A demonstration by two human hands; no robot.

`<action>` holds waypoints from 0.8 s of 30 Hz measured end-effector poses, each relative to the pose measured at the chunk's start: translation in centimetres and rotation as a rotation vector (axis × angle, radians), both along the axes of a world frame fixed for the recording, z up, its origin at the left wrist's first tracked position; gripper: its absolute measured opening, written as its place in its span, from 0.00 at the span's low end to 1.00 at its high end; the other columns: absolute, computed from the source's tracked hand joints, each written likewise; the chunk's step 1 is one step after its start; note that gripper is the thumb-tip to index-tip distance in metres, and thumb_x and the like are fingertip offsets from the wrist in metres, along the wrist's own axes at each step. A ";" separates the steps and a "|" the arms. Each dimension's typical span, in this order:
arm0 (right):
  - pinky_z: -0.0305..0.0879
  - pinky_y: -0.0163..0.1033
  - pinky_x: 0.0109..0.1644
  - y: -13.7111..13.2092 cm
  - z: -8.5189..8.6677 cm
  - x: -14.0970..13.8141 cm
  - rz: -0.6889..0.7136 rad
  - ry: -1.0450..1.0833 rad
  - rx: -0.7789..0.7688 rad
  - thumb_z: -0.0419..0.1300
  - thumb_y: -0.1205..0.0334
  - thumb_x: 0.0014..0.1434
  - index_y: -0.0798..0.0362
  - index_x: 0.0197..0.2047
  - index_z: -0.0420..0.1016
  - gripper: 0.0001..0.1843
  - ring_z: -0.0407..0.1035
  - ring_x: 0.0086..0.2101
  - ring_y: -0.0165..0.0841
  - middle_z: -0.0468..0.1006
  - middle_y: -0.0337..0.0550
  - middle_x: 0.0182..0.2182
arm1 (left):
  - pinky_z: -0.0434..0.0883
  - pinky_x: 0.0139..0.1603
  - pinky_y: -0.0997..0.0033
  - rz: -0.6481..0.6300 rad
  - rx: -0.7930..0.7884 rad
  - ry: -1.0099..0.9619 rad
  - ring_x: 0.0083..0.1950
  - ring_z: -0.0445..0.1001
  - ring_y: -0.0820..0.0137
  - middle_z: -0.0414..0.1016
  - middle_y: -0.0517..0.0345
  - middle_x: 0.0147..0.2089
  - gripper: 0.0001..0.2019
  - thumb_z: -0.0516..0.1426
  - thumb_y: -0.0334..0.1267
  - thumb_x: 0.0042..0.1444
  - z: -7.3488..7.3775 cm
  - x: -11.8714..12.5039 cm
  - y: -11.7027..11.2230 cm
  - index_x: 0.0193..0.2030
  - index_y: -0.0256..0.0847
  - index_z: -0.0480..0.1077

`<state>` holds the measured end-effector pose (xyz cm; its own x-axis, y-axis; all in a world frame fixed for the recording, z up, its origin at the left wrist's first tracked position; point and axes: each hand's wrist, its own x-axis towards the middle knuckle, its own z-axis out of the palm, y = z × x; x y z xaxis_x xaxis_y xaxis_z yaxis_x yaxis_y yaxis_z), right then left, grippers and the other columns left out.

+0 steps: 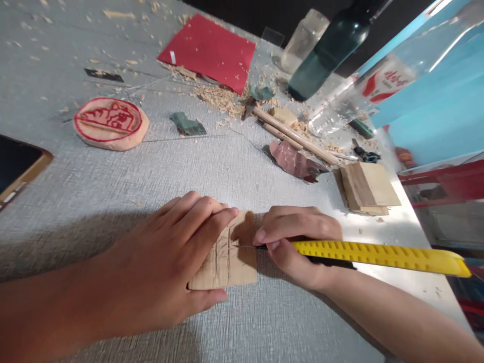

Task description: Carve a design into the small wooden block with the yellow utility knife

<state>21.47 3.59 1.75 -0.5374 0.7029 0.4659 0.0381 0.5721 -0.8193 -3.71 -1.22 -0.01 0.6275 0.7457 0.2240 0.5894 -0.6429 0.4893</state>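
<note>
A small flat wooden block [230,264] with scored lines lies on the grey table [113,201] near the front. My left hand [170,262] lies flat over its left part, fingers together, pressing it down. My right hand [295,242] is closed round a yellow utility knife [378,254], whose thin blade tip touches the block's middle. The knife's long handle sticks out to the right.
Behind lie a stack of wooden blocks [366,187], wooden sticks [295,133], sandpaper scraps [297,161], shavings, a red sheet [212,50], a round carved stamp with red markings [110,122], dark and clear bottles [328,48], and a phone [15,166] at the left edge.
</note>
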 end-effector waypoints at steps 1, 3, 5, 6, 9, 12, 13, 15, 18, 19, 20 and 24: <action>0.78 0.29 0.31 0.0 0.0 0.0 -0.013 0.002 0.007 0.62 0.78 0.57 0.52 0.40 0.84 0.14 0.82 0.27 0.30 0.86 0.41 0.29 | 0.74 0.66 0.40 0.002 0.000 -0.003 0.66 0.70 0.47 0.72 0.43 0.65 0.47 0.74 0.44 0.50 0.0 0.0 0.0 0.74 0.37 0.59; 0.78 0.29 0.31 0.1 -0.2 0.1 -0.020 0.002 0.015 0.61 0.79 0.57 0.52 0.39 0.83 0.15 0.82 0.27 0.29 0.86 0.40 0.29 | 0.74 0.66 0.40 -0.005 0.000 -0.001 0.66 0.70 0.48 0.72 0.43 0.65 0.47 0.74 0.44 0.50 0.0 0.0 0.0 0.74 0.37 0.59; 0.78 0.29 0.31 0.1 -0.4 0.1 0.005 0.027 0.010 0.62 0.78 0.58 0.53 0.40 0.83 0.13 0.82 0.27 0.29 0.87 0.42 0.30 | 0.74 0.66 0.40 -0.010 -0.003 0.006 0.65 0.70 0.48 0.72 0.43 0.66 0.48 0.74 0.44 0.50 0.0 -0.1 0.0 0.74 0.37 0.59; 0.78 0.29 0.32 0.0 -0.6 0.1 0.007 0.050 0.000 0.63 0.77 0.59 0.54 0.41 0.84 0.12 0.82 0.27 0.29 0.87 0.42 0.31 | 0.74 0.67 0.40 -0.011 -0.006 0.007 0.65 0.70 0.48 0.72 0.44 0.66 0.48 0.74 0.44 0.50 0.0 -0.1 0.0 0.75 0.38 0.59; 0.79 0.30 0.33 -0.1 -1.2 0.1 -0.061 0.155 -0.067 0.64 0.74 0.63 0.53 0.41 0.84 0.09 0.81 0.27 0.28 0.86 0.41 0.29 | 0.73 0.68 0.41 -0.004 -0.023 0.008 0.66 0.69 0.48 0.72 0.44 0.66 0.48 0.74 0.46 0.51 0.0 -0.1 0.1 0.75 0.39 0.59; 0.78 0.30 0.32 -0.1 -1.5 -0.1 -0.060 0.162 -0.117 0.65 0.72 0.66 0.52 0.43 0.85 0.08 0.81 0.27 0.28 0.86 0.40 0.29 | 0.73 0.68 0.41 -0.002 -0.034 0.015 0.66 0.69 0.48 0.72 0.44 0.66 0.48 0.74 0.46 0.52 -0.1 -0.1 0.0 0.76 0.40 0.58; 0.78 0.30 0.32 -0.1 -1.5 -0.2 -0.032 0.151 -0.117 0.66 0.72 0.65 0.52 0.44 0.85 0.08 0.81 0.27 0.27 0.86 0.40 0.30 | 0.73 0.68 0.40 -0.003 -0.036 0.012 0.66 0.69 0.47 0.72 0.44 0.66 0.48 0.74 0.46 0.52 -0.1 -0.1 0.0 0.76 0.40 0.58; 0.78 0.29 0.32 -0.1 -1.4 -0.4 0.023 0.152 -0.104 0.68 0.73 0.64 0.52 0.46 0.85 0.09 0.82 0.28 0.27 0.88 0.41 0.33 | 0.73 0.68 0.38 -0.006 -0.041 0.003 0.66 0.69 0.46 0.72 0.43 0.66 0.48 0.73 0.44 0.52 -0.1 -0.2 -0.1 0.76 0.40 0.59; 0.78 0.28 0.34 0.1 -1.2 -0.5 0.056 0.176 -0.114 0.69 0.74 0.63 0.52 0.47 0.85 0.11 0.83 0.30 0.27 0.88 0.40 0.33 | 0.74 0.67 0.37 -0.005 -0.051 -0.014 0.67 0.70 0.45 0.73 0.43 0.66 0.47 0.73 0.42 0.51 -0.1 -0.1 0.0 0.76 0.40 0.59; 0.78 0.28 0.34 0.1 -1.1 -0.4 0.063 0.173 -0.116 0.69 0.74 0.62 0.52 0.47 0.86 0.12 0.83 0.31 0.27 0.87 0.40 0.33 | 0.75 0.67 0.37 -0.005 -0.054 -0.018 0.67 0.70 0.45 0.73 0.43 0.66 0.48 0.73 0.42 0.51 -0.1 -0.1 0.0 0.76 0.41 0.59; 0.79 0.28 0.34 0.1 -1.0 -0.4 0.071 0.165 -0.118 0.69 0.75 0.62 0.51 0.47 0.86 0.13 0.83 0.31 0.28 0.87 0.40 0.33 | 0.75 0.67 0.37 -0.003 -0.055 -0.021 0.67 0.71 0.45 0.73 0.43 0.65 0.48 0.73 0.42 0.50 -0.1 -0.1 0.0 0.76 0.41 0.59; 0.80 0.31 0.35 0.3 -0.9 -0.3 0.106 0.133 -0.123 0.69 0.74 0.61 0.51 0.49 0.85 0.15 0.82 0.31 0.29 0.87 0.41 0.34 | 0.75 0.67 0.37 -0.001 -0.058 -0.014 0.66 0.71 0.45 0.73 0.43 0.65 0.47 0.73 0.41 0.50 -0.1 -0.1 0.2 0.75 0.41 0.60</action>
<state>21.14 3.85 0.88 -0.5510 0.7019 0.4515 -0.1299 0.4623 -0.8772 -3.77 -1.00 -0.12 0.6256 0.7568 0.1894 0.5813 -0.6141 0.5338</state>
